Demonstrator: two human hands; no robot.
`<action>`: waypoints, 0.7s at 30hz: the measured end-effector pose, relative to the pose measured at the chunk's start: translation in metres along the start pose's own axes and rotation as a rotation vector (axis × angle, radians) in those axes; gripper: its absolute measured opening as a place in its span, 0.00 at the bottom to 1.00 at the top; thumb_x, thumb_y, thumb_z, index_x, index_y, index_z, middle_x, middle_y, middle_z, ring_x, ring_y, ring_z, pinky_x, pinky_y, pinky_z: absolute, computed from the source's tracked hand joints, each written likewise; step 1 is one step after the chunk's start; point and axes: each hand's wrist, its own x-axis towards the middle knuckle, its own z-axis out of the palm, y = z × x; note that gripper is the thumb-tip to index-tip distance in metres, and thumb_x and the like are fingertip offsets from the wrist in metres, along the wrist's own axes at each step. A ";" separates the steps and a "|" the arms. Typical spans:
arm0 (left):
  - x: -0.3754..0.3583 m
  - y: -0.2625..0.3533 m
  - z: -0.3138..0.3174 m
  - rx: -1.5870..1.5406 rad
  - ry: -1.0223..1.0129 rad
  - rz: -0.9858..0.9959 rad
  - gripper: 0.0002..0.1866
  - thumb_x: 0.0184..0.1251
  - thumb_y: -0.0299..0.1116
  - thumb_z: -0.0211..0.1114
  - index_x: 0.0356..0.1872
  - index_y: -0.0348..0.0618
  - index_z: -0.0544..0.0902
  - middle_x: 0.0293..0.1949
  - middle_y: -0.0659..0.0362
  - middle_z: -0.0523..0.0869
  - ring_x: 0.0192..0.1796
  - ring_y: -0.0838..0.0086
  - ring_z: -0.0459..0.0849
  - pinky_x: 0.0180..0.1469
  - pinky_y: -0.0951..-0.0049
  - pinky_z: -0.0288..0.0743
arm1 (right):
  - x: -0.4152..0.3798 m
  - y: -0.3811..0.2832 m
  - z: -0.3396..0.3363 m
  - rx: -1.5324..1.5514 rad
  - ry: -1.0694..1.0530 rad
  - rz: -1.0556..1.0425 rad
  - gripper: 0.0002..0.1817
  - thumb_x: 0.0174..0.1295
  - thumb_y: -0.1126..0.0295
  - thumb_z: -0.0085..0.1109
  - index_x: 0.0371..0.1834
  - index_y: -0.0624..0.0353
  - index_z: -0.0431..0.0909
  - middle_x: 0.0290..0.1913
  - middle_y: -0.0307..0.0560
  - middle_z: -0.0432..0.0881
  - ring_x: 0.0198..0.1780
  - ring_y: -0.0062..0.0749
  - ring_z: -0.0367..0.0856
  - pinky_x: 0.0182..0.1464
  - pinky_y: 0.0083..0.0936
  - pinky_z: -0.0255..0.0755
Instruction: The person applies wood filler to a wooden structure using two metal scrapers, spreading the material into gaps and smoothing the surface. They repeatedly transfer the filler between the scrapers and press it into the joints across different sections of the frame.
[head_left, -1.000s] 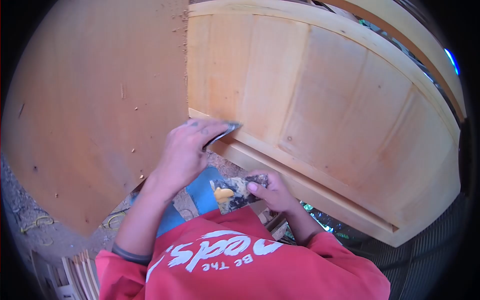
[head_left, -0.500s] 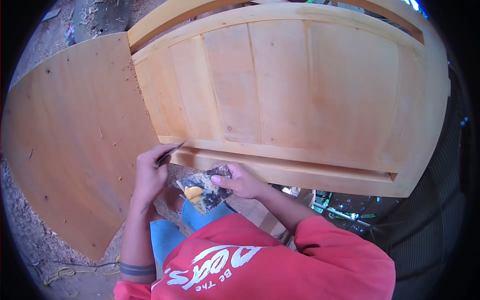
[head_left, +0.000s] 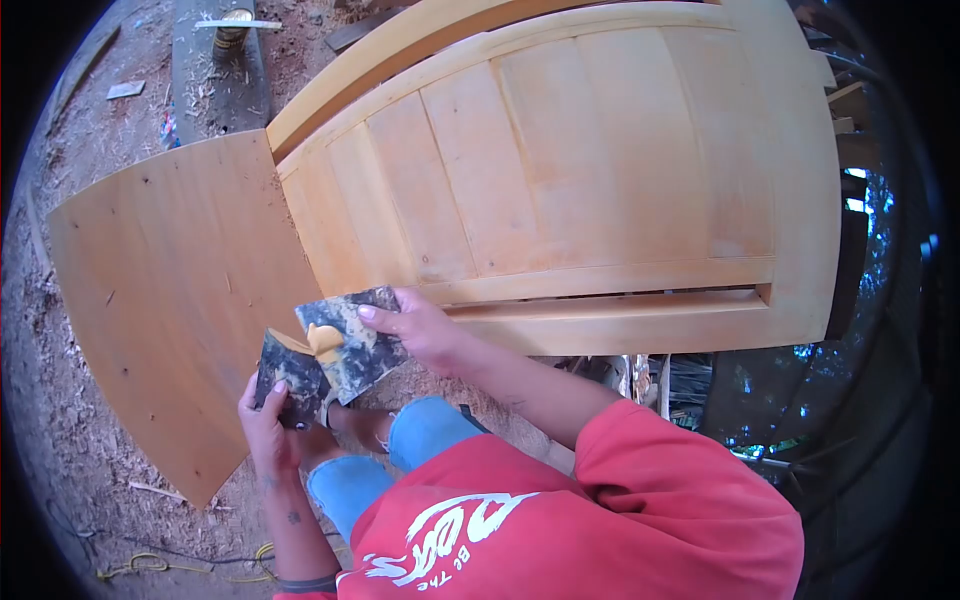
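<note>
My right hand (head_left: 425,330) grips a square, dark-stained plate (head_left: 365,350), thumb on top. A lump of yellow-orange putty (head_left: 323,340) sits on its left part. At the left, my left hand (head_left: 268,415) pinches a smaller dark scraper (head_left: 292,378) with yellowish putty along its upper edge. That edge meets or nearly meets the lump; exact contact is unclear. Behind both hands lies a pale wooden panel (head_left: 590,150) with a frame and a long slot near its front edge. Beside it on the left is a curved brown board (head_left: 170,290).
A can (head_left: 232,36) with a stick across its top stands at the upper left. Wood shavings cover the ground (head_left: 130,520), where a yellow cord (head_left: 150,565) lies. Stacked material (head_left: 640,385) is under the panel's front edge.
My right hand has moved left and up with the plate. My left hand has moved down and left, turning the scraper's broad face into view beside the putty. The camera view has shifted.
</note>
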 end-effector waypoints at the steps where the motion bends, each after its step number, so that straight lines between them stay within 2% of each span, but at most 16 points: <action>1: -0.005 0.001 -0.001 -0.035 0.005 0.009 0.13 0.59 0.22 0.57 0.46 0.33 0.77 0.37 0.58 0.84 0.38 0.75 0.83 0.43 0.74 0.78 | -0.001 0.000 0.003 -0.007 -0.034 -0.018 0.14 0.67 0.67 0.52 0.50 0.65 0.73 0.41 0.42 0.81 0.41 0.21 0.79 0.47 0.23 0.74; 5: -0.023 0.009 -0.003 -0.138 -0.056 0.069 0.19 0.57 0.24 0.59 0.51 0.32 0.74 0.44 0.53 0.82 0.45 0.69 0.82 0.50 0.69 0.76 | -0.006 -0.003 0.006 0.018 -0.092 -0.036 0.14 0.67 0.68 0.52 0.50 0.64 0.73 0.42 0.42 0.81 0.42 0.22 0.79 0.47 0.23 0.74; 6: -0.027 0.014 -0.005 -0.155 -0.054 0.077 0.18 0.57 0.24 0.59 0.50 0.29 0.74 0.44 0.52 0.82 0.45 0.69 0.82 0.52 0.67 0.76 | -0.005 -0.003 0.005 0.056 -0.100 -0.029 0.14 0.67 0.68 0.52 0.50 0.64 0.73 0.42 0.42 0.81 0.42 0.23 0.80 0.47 0.24 0.75; 10: -0.043 0.018 -0.017 -0.121 -0.059 0.167 0.19 0.57 0.25 0.61 0.51 0.30 0.74 0.45 0.52 0.82 0.46 0.67 0.82 0.52 0.66 0.75 | -0.011 0.002 0.002 0.222 -0.140 0.011 0.15 0.66 0.67 0.53 0.51 0.64 0.73 0.43 0.43 0.81 0.43 0.25 0.81 0.48 0.25 0.75; 14: -0.051 0.018 -0.012 -0.071 -0.100 0.159 0.19 0.58 0.26 0.61 0.50 0.30 0.74 0.45 0.52 0.81 0.46 0.67 0.82 0.51 0.66 0.76 | -0.018 0.013 0.001 0.260 -0.150 0.006 0.16 0.66 0.66 0.54 0.52 0.64 0.72 0.44 0.43 0.81 0.44 0.25 0.81 0.49 0.26 0.75; 17: -0.052 0.004 -0.018 -0.052 -0.144 0.116 0.21 0.59 0.26 0.58 0.54 0.32 0.70 0.48 0.50 0.79 0.48 0.64 0.82 0.52 0.64 0.77 | -0.027 0.017 0.001 0.266 -0.139 -0.013 0.16 0.66 0.67 0.53 0.53 0.64 0.71 0.44 0.43 0.81 0.44 0.25 0.81 0.49 0.26 0.75; 19: -0.053 -0.008 -0.023 -0.071 -0.083 0.108 0.21 0.60 0.26 0.58 0.55 0.32 0.70 0.48 0.50 0.79 0.49 0.64 0.81 0.53 0.63 0.76 | -0.030 0.022 -0.002 0.293 -0.142 -0.008 0.16 0.66 0.67 0.53 0.54 0.64 0.71 0.45 0.44 0.81 0.44 0.25 0.81 0.49 0.26 0.76; 21: -0.054 -0.012 -0.021 -0.109 -0.045 0.105 0.20 0.60 0.25 0.58 0.54 0.32 0.71 0.48 0.50 0.80 0.48 0.64 0.82 0.53 0.64 0.76 | -0.029 0.029 -0.009 0.289 -0.172 0.007 0.19 0.66 0.67 0.53 0.57 0.65 0.69 0.49 0.46 0.79 0.49 0.28 0.79 0.53 0.28 0.74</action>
